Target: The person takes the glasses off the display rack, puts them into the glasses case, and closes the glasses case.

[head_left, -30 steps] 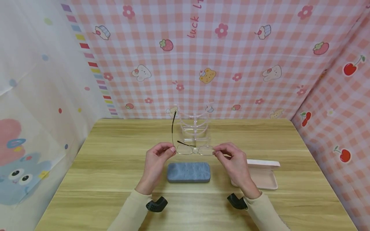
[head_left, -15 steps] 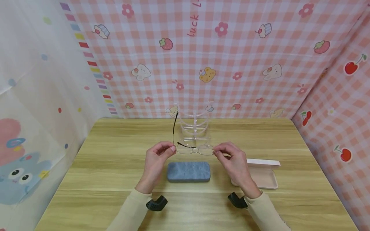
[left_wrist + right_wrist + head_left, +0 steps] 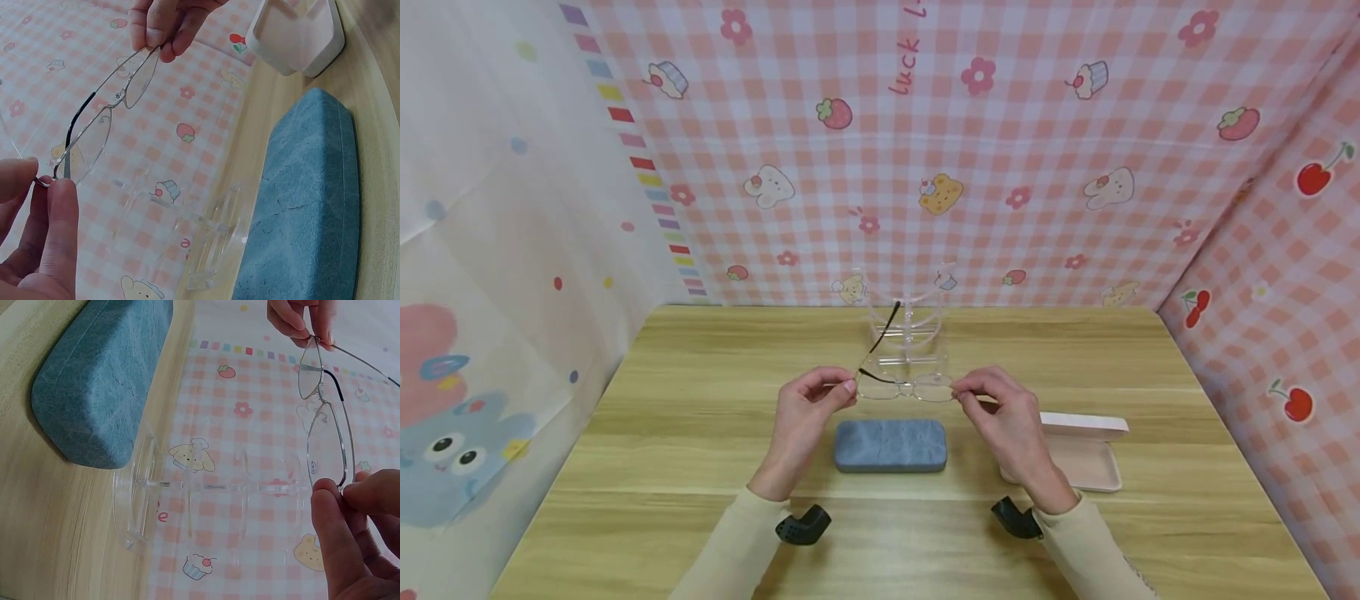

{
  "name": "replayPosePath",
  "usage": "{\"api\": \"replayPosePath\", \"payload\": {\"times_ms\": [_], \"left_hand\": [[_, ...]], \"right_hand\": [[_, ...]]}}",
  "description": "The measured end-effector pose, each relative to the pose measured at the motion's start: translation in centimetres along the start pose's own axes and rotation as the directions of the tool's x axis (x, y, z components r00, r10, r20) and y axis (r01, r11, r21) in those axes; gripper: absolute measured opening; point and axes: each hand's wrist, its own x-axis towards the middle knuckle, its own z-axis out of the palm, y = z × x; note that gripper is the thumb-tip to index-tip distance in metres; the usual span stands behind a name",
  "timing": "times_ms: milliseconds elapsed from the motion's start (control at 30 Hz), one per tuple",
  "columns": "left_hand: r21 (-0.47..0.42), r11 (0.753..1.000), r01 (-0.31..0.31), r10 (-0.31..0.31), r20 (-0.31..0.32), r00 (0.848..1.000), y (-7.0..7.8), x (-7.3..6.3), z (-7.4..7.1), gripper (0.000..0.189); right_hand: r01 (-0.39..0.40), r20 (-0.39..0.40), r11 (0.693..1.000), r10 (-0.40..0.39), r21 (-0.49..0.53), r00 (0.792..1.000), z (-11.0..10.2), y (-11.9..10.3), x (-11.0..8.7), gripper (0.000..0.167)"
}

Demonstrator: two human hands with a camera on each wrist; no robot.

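Observation:
A pair of thin silver-rimmed eyeglasses (image 3: 907, 389) is held up in front of me, above the table. My left hand (image 3: 807, 421) pinches its left corner by the hinge between thumb and fingers. The right hand (image 3: 1009, 425) pinches the opposite corner. One black-tipped temple lies folded behind the lenses; the other, at the left, slants inward, partly folded. In the left wrist view, both hands grip the ends of the eyeglasses (image 3: 116, 100). Just below them a blue-grey glasses case (image 3: 891, 446) lies closed on the table.
Behind the eyeglasses stands a clear tiered display stand (image 3: 908, 335). A pale pink glasses case (image 3: 1086, 467) lies open beside my right forearm, partly hidden by it. A checked cloth (image 3: 880, 150) hangs along the back edge of the wooden table (image 3: 662, 467).
The left temple has swung inward to the right, from standing nearly straight back to slanting toward the lenses. Both hands keep their pinch and have hardly moved.

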Motion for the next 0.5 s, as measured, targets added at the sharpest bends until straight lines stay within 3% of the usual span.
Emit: {"api": "replayPosePath", "payload": {"times_ms": [500], "left_hand": [[0.098,0.995,0.015,-0.015,0.006,1.000,-0.15,-0.04,-0.15,0.014]], "right_hand": [[0.024,-0.010,1.000,-0.024,0.005,1.000,0.09,0.08,-0.03,0.022]]}}
